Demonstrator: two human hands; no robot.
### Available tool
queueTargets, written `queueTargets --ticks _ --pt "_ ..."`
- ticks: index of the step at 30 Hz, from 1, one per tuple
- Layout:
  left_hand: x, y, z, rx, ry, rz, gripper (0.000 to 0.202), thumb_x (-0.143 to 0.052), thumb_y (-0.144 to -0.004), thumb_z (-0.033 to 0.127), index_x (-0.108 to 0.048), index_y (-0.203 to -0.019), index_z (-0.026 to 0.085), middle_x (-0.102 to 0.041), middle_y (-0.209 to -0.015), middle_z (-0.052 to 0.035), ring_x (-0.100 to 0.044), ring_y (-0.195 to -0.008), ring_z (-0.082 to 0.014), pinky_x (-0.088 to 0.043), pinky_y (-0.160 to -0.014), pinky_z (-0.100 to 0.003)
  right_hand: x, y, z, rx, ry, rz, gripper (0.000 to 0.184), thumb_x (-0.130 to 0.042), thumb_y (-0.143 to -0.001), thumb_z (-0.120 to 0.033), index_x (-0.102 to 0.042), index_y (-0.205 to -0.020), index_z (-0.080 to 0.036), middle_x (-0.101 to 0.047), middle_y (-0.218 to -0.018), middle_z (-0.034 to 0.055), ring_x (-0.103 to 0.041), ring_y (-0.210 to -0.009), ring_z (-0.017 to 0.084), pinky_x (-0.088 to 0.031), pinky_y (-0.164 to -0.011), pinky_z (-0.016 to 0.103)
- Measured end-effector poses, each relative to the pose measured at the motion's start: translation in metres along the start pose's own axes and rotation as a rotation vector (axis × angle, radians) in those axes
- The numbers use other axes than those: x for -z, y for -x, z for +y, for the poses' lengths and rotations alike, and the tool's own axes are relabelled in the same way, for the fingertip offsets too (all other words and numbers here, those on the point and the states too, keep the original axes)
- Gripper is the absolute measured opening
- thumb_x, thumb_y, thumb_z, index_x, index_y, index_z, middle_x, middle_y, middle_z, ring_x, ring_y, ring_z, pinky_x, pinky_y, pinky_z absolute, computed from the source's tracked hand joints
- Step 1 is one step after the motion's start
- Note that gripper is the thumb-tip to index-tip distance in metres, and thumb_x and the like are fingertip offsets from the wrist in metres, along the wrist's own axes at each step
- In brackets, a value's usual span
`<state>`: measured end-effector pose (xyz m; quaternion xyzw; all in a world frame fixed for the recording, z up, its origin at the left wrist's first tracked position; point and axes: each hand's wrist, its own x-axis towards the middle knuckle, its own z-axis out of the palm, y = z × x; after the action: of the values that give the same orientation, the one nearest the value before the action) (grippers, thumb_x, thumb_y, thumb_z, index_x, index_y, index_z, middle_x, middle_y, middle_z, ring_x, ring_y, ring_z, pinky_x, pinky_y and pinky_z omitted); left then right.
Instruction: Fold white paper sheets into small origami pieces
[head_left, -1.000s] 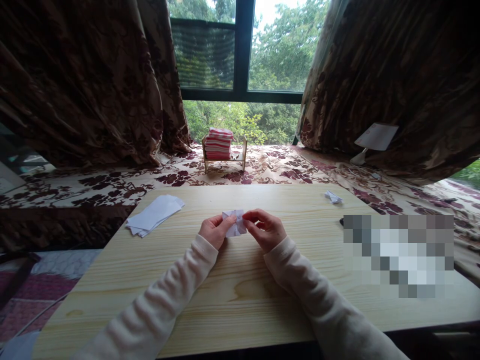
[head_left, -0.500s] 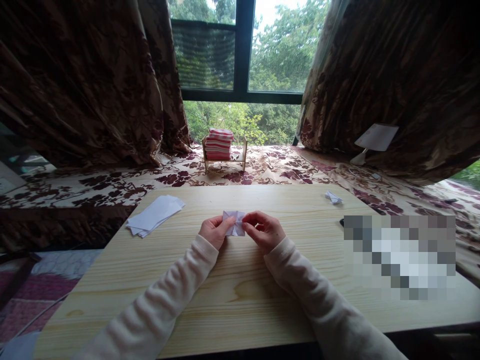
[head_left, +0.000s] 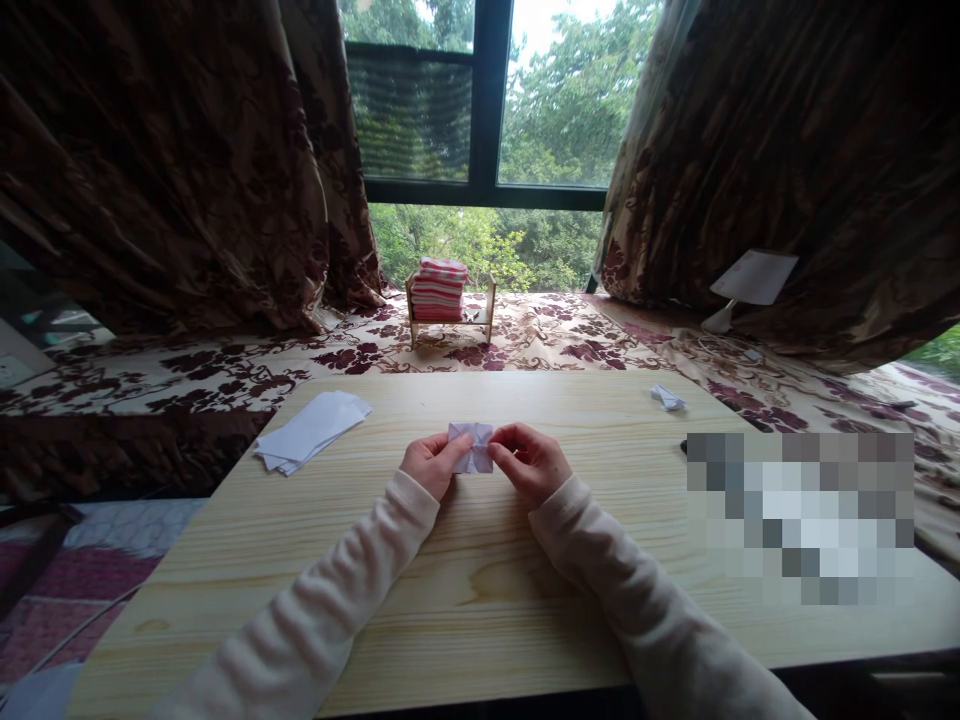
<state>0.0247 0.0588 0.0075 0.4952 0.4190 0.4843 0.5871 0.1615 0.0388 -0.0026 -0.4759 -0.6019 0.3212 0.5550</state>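
A small square of folded white paper [head_left: 471,458] with crease lines is held up over the wooden table, between my two hands. My left hand [head_left: 430,463] is closed on its left side, the thumb lying across the front. At the right edge, the curled thumb and forefinger of my right hand [head_left: 531,462] pinch the same paper. Part of the paper is covered by my left thumb, and the fingers behind it are hidden.
On the table [head_left: 480,620], several loose white paper sheets [head_left: 311,430] lie at left. A folded paper piece [head_left: 667,398] sits at the back right, near a blurred-out object [head_left: 802,515]. Beyond stand a small rack [head_left: 489,315] with striped folded cloths [head_left: 439,290] and a lamp [head_left: 754,277].
Almost nothing differs. Both hands keep their hold on the folded paper, and the whole view has shifted very slightly.
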Motion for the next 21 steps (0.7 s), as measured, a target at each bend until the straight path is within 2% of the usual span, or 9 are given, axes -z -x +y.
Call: queueTargets --ticks 8,14,18,21 --pt "0.001 0.0001 -0.0005 -0.013 -0.05 0.008 0.034 -0.07 -0.054 0.037 -0.069 -0.074 0.01 -0.068 -0.064 -0.0041 -0.059 -0.061 -0.015 -0.046 -0.064 -0.026 0.0 -0.0011 0.0036 0.022 -0.034 -0.001 0.015 -0.053 -0.07 -0.031 -0.054 -0.068 -0.016 -0.051 -0.058 -0.0007 -0.045 -0.052 0.009 -0.036 -0.044 0.021" --pt "0.0 -0.0002 0.0024 0.023 0.013 0.045 0.034 -0.073 -0.048 0.037 -0.069 -0.068 0.01 -0.066 -0.058 -0.0028 -0.057 -0.055 -0.0137 -0.046 -0.058 -0.025 0.0011 0.0015 -0.0021 0.055 -0.008 -0.02 0.018 -0.055 -0.067 -0.025 -0.055 -0.083 -0.017 -0.052 -0.061 -0.0018 -0.046 -0.053 0.008 -0.034 -0.042 0.018" --pt "-0.0021 0.0006 0.0054 0.039 0.036 0.057 0.035 -0.074 -0.043 0.037 -0.069 -0.064 0.01 -0.064 -0.053 -0.002 -0.055 -0.052 -0.0125 -0.045 -0.056 -0.024 0.0004 0.0031 -0.0042 0.069 0.017 -0.055 0.021 -0.056 -0.066 -0.023 -0.055 -0.085 -0.017 -0.05 -0.061 -0.0026 -0.046 -0.052 0.008 -0.033 -0.042 0.017" --pt "-0.0011 0.0001 0.0047 0.037 0.029 0.049 0.034 -0.073 -0.045 0.036 -0.069 -0.065 0.009 -0.065 -0.054 -0.0021 -0.055 -0.053 -0.0127 -0.045 -0.057 -0.025 0.0003 0.0032 -0.0044 0.074 0.037 -0.056 0.02 -0.056 -0.066 -0.023 -0.055 -0.085 -0.017 -0.05 -0.061 -0.0026 -0.046 -0.052 0.008 -0.033 -0.041 0.017"
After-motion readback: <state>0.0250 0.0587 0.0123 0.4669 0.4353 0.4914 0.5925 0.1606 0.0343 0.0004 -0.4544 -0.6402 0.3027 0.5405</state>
